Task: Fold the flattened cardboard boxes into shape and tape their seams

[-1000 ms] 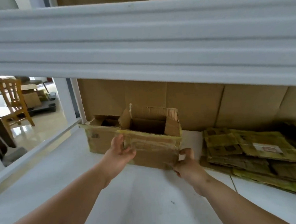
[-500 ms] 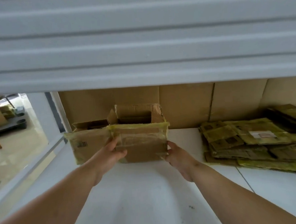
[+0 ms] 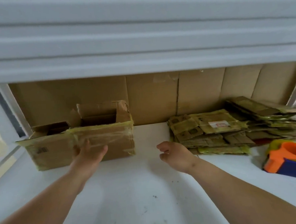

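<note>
White table (image 3: 132, 208) nearest the camera, a few dark specks on it. Both forearms reach forward over it.

Left hand (image 3: 89, 154): fingers straight and spread, palm flat against the front face of the folded cardboard box (image 3: 109, 140). Pressing or just touching, not gripping. Right hand (image 3: 175, 153): off the box, hovering above the table in the gap between box and stack, fingers loosely curled, holding nothing.

Folded box stands upright on the table, left of centre, top flaps up and open (dark interior visible). Front face carries glossy clear tape, yellowish tape along the top edge and right corner. A second folded box (image 3: 47, 151) sits touching its left side, slightly lower, also open on top, with a small printed mark on the front.

Right of the right hand: stack of flattened cardboard boxes (image 3: 214, 133) lying on the table, yellowish tape remnants on many, a white label with red print on an upper one. The stack fans out toward the right rear.

Far right edge, nearer than the stack: tape dispenser (image 3: 288, 158), orange and blue body, partly cut off by the frame.

Behind everything: large cardboard sheets (image 3: 160, 97) standing upright along the back of the table. A white ribbed panel (image 3: 139, 34) overhead fills the upper part of the view.
</note>
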